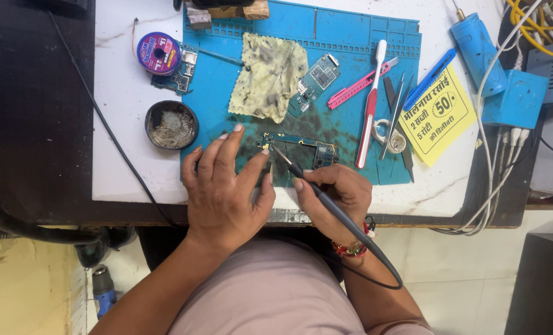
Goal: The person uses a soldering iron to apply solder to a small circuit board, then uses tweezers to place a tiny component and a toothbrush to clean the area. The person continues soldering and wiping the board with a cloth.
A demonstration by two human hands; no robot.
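From the head camera, two hands work low in the middle of the frame. The right hand (341, 189) is curled shut around one slim dark soldering iron (326, 201), gripped like a pen, its thin metal tip touching the long narrow circuit board (298, 146) lying on the blue rubbery mat (351, 31). The left hand (224, 186) lies flat and spread, fingers loosely open, holding nothing, its fingertips resting on the mat just left of that board.

I count three boards: this one, a second green one (314, 80) in the mat's middle, and a third (180, 74) at upper left under one purple spool (157, 53). One stained yellowish cloth (270, 74) lies crumpled beside the second board. One round black tin (171, 125) sits left of the mat. One red-and-white toothbrush (371, 102) lies right of centre, near one yellow paper card (437, 115).
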